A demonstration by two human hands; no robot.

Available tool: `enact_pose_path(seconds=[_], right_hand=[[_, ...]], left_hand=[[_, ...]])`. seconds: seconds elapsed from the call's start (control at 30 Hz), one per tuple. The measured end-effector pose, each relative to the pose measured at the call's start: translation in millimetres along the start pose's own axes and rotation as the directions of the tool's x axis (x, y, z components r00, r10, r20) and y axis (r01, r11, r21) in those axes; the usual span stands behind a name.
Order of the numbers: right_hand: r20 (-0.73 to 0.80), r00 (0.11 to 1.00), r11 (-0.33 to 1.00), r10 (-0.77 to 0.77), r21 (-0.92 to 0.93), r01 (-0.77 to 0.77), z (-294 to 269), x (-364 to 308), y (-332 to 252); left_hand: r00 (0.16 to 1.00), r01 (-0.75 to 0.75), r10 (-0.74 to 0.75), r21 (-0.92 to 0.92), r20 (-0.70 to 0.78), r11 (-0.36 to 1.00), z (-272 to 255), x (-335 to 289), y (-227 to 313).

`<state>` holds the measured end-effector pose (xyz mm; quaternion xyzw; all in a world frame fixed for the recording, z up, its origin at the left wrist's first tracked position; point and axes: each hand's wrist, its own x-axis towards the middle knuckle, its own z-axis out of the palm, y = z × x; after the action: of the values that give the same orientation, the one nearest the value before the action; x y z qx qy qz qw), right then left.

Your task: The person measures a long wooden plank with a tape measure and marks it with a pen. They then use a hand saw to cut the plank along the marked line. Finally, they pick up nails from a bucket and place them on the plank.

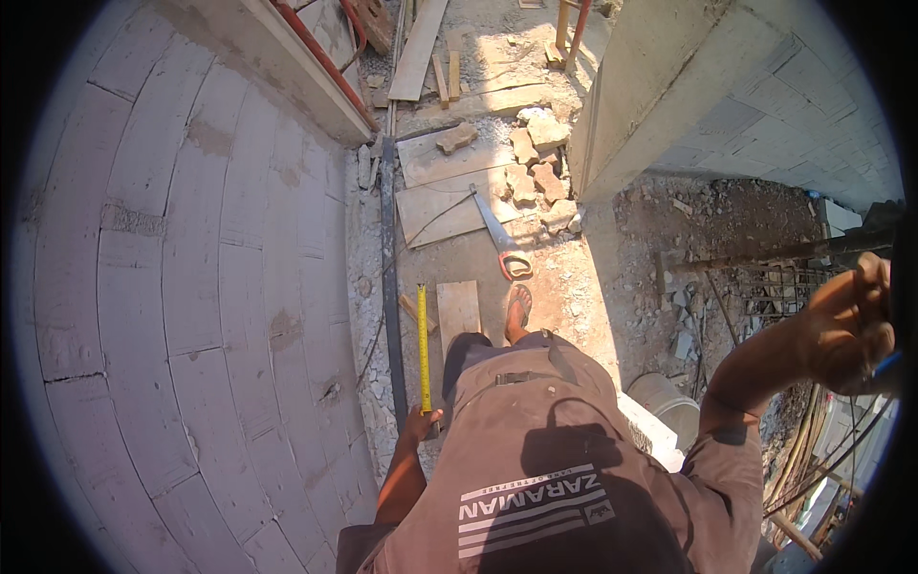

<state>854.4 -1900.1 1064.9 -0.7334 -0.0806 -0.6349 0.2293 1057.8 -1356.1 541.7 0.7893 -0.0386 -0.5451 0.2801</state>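
Note:
My left hand (pixel 421 424) is closed around the case of a tape measure, which is mostly hidden by the fingers. Its yellow tape blade (pixel 424 344) stretches straight forward from the hand, beside a narrow dark bar on the ground. At the far right my right hand (pixel 847 325) is raised with its fingers curled. A bit of blue shows beside that hand, but the dark rim of the picture hides what the fingers hold, if anything. A handsaw (pixel 499 234) with a red-edged handle lies ahead of my sandalled foot.
A pale block wall (pixel 210 287) rises along the left. Wooden boards (pixel 449 206), paving blocks (pixel 547 177) and rubble lie ahead. A concrete column (pixel 660 86) stands at the right, with a bucket (pixel 666 402) and metal bars behind my right arm.

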Motion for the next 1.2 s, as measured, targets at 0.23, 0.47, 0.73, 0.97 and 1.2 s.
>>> enact_pose_path(seconds=[0.23,0.47,0.73,0.97,1.2], right_hand=[[0.31,0.279,0.408,0.909,-0.526,-0.746,104.6,-280.5,184.7],[0.193,-0.564,-0.184,0.803,-0.82,-0.542,66.8,-397.6,189.6],[-0.304,-0.68,-0.712,0.667,-0.532,-0.459,29.0,-505.4,231.1],[-0.324,-0.738,-0.806,0.592,-0.221,-0.549,121.4,-487.0,308.4],[-0.193,-0.298,-0.341,0.935,-0.72,-0.605,271.9,-440.5,488.5]], left_hand=[[0.994,0.055,-0.063,-0.098,-0.086,0.994,-0.1,35.1,64.8],[0.998,0.044,-0.043,0.024,-0.053,0.999,-61.9,94.4,207.9],[0.999,-0.054,0.054,-0.08,0.0,0.995,-165.3,203.9,345.7],[0.994,-0.015,0.0,0.138,0.107,0.99,-285.5,286.9,432.6],[0.996,0.05,-0.054,0.068,0.064,0.996,-386.7,329.9,492.1]])
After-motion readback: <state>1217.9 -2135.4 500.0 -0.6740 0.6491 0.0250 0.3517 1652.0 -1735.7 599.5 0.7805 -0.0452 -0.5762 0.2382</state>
